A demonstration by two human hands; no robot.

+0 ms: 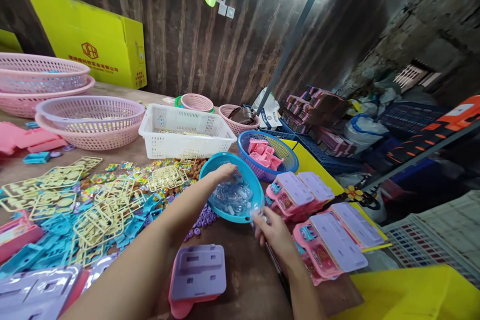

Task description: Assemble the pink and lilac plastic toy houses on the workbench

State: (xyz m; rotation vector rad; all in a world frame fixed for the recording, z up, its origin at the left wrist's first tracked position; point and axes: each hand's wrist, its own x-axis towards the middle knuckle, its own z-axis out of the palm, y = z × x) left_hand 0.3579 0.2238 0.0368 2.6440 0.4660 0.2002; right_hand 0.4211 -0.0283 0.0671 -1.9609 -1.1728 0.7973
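A blue basin [257, 182] stands tilted in front of me, holding many small clear plastic pieces [234, 197]. My left hand [226, 172] reaches over its far rim into these pieces, its fingertips blurred and partly hidden. At the near right rim, my right hand [270, 230] is closed, fingers pinched on a small clear plastic piece [258, 214]. A thin dark rod [276, 265] shows below that hand; whether the hand touches it I cannot tell. Closer to me lies a pink toy case with a purple lid [200, 272].
Several pink-and-purple cases [333, 242] are lined up at the right. Cream part frames [108, 210], blue parts [56, 230] and purple swirl pieces [204, 217] cover the left. Behind stand a white basket [187, 145] and a blue basket [292, 160] with pink parts.
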